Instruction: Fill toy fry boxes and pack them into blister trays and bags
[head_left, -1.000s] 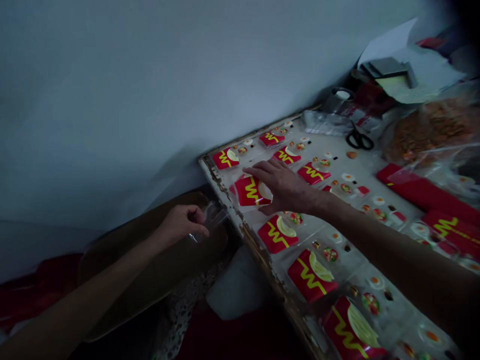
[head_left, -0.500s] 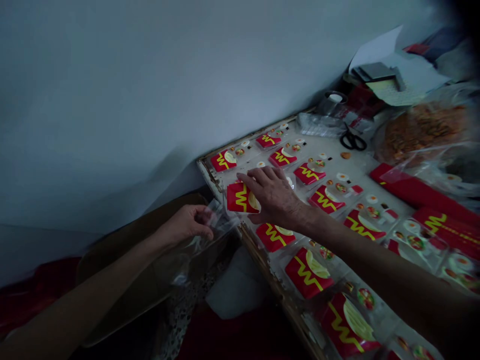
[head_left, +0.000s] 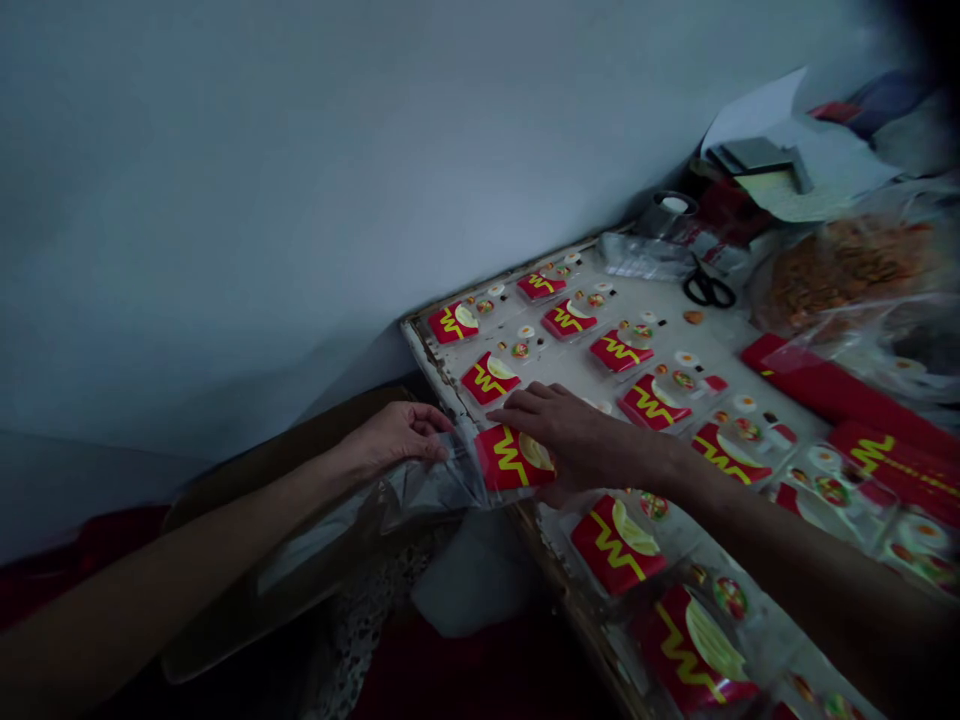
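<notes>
My left hand (head_left: 409,435) is closed, pinching the edge of a clear plastic bag (head_left: 431,485) just off the table's left edge. Beside it, my right hand (head_left: 566,430) curves over a flat red packet (head_left: 506,458) with a yellow zigzag and pale fries-like pieces. Its fingers lie along the packet's far side and the thumb on the near side. The packet's right part is hidden under that hand. Behind it lies a similar red packet (head_left: 490,378), with small food-shaped pieces such as a fried egg (head_left: 525,332) close by.
Several more red packets in clear wrapping lie in rows on the table (head_left: 555,365). Black scissors (head_left: 709,287), a tape roll (head_left: 671,210) and a plastic bag of brown pieces (head_left: 847,270) are at the back right. A brown carton (head_left: 225,590) stands below the left edge.
My right hand has moved nearer, from the packet behind to the one it now covers; the packet behind lies uncovered. My left hand has shifted slightly right with the clear bag.
</notes>
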